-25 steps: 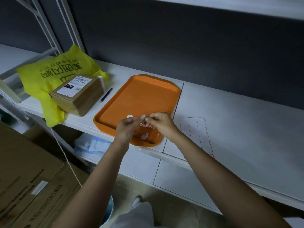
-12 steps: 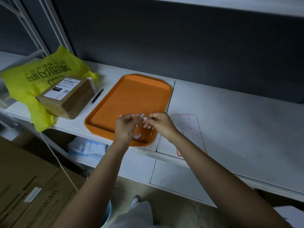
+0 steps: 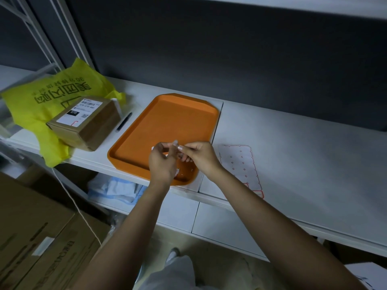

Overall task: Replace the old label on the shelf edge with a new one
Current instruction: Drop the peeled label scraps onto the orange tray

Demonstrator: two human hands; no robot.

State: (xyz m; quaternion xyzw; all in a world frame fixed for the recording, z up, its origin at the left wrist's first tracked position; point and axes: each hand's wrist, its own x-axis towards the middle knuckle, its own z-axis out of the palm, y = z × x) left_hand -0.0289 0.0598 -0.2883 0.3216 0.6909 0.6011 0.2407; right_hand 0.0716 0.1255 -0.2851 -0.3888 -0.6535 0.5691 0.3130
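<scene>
Orange tray (image 3: 167,122), one, lies beneath left hand (image 3: 162,162) and right hand (image 3: 200,156), whose fingers (image 3: 167,145) pinch seemingly one small label (image 3: 178,147).

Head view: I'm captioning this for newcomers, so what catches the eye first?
The orange plastic tray on the white shelf, centre. Above its near end, the left hand and right hand meet, pinching a small pale scrap. At far left, a bright yellow bag lies under a brown cardboard box.
</scene>
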